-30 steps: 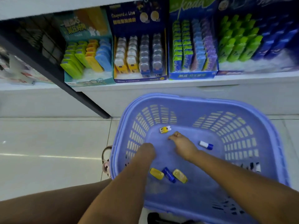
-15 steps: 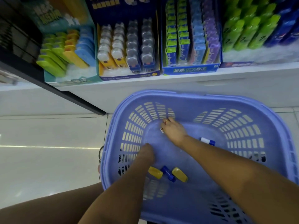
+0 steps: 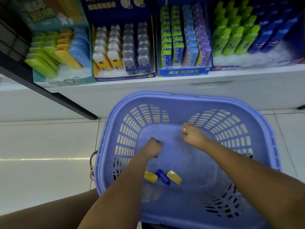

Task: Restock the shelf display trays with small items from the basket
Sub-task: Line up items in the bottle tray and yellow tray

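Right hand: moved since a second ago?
Yes. The right hand has shifted away from the three loose items, toward the far wall of the basket, and now grips a yellow item.

A white shelf (image 3: 181, 83) runs across the far side. Four trays stand on it side by side: a teal tray (image 3: 66, 80) at left, a navy tray (image 3: 123, 77), a blue tray (image 3: 183, 72) and a fourth tray (image 3: 247, 67) at right. Nearer lies pale tiled floor (image 3: 41, 146), with a basket (image 3: 181, 96) over it, its base hidden.
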Tool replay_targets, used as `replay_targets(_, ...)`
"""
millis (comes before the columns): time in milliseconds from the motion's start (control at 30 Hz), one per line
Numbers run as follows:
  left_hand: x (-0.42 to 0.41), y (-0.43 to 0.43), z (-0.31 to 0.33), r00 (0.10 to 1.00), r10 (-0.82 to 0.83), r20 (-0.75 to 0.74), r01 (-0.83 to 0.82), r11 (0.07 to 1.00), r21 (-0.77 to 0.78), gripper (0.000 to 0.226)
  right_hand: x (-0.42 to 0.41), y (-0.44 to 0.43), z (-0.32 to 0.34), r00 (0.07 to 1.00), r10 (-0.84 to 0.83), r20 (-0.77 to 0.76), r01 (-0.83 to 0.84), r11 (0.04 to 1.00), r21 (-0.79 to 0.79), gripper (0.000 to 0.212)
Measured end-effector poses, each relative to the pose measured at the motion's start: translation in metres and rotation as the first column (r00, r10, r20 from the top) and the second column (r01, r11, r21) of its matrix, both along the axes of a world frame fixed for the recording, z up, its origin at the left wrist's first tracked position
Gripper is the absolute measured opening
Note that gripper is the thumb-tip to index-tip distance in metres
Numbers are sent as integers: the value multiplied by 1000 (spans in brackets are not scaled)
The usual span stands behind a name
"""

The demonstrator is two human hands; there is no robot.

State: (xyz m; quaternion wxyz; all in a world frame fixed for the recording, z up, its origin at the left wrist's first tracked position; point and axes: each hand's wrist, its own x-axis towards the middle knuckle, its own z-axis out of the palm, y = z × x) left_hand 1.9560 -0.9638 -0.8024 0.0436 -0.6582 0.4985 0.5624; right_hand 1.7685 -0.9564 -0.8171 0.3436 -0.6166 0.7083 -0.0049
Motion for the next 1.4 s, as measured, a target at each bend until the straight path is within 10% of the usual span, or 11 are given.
replay_targets(133,-18,-3,11,988,114,-108,-105,990,92,32,-31,21,2,965,-47,-260,84,987,135,26)
replay_targets(400,-10,-3,38,929,113,-354,-79,991,109,20,-45,38,4,949,-176,-264,223,962,160,22)
replay_targets(533,-3,-15,61,909,112,-402,-131,991,-20,16,-38,17,42,981,-171,91,152,971,186,25)
replay_targets(700,13,-32,105,847,157,-507,-280,944,-175,22,-30,-2,123,704,-286,651,286,952,109,11)
replay_targets(867,12,-41,160,704,62,-708,-249,954,-165,29,-16,-6,174,478,-263,838,535,844,-40,18)
replay_targets(1400,-60,-30,261,784,-288,-550,-222,697,-682,34,-35,2,225,120,-142,983,709,705,15,22)
